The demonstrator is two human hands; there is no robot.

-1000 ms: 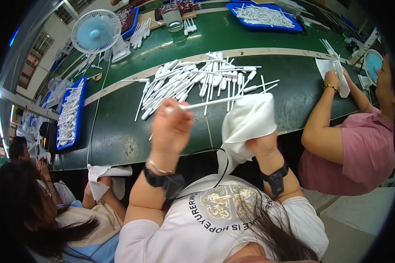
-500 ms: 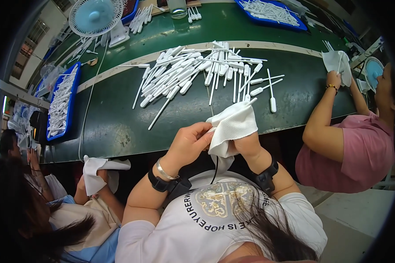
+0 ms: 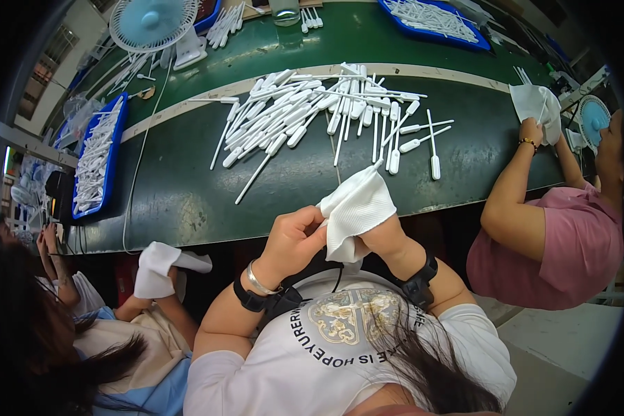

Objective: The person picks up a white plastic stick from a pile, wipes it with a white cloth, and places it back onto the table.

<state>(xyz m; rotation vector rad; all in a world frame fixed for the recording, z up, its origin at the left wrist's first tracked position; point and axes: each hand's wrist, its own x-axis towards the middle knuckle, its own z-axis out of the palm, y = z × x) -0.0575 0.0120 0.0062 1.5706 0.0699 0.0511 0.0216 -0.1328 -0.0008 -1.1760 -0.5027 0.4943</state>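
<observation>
A white textured cloth (image 3: 359, 208) is held up in front of my chest, just off the near table edge. My left hand (image 3: 297, 239) is closed, thumb and fingers pinched at the cloth's left side; a small white bit shows at the fingertips, its kind unclear. My right hand (image 3: 387, 239) is under the cloth, its fingers covered, and the cloth is bunched over it. A narrow pale tip points up at the cloth's top corner. Beyond lies a loose pile of white plastic droppers (image 3: 284, 114), with a few strays, one dropper (image 3: 435, 165) nearest my right hand.
The green table (image 3: 201, 201) spans the view. A blue tray (image 3: 104, 159) of droppers stands left, another blue tray (image 3: 433, 24) far right. A fan (image 3: 152, 24) and a glass jar (image 3: 284, 12) stand at the back. People with white cloths sit on both sides.
Both hands and the cloth have shifted slightly left and a little down. The cloth has turned, its top corner now further left. The person at left has raised their cloth a little.
</observation>
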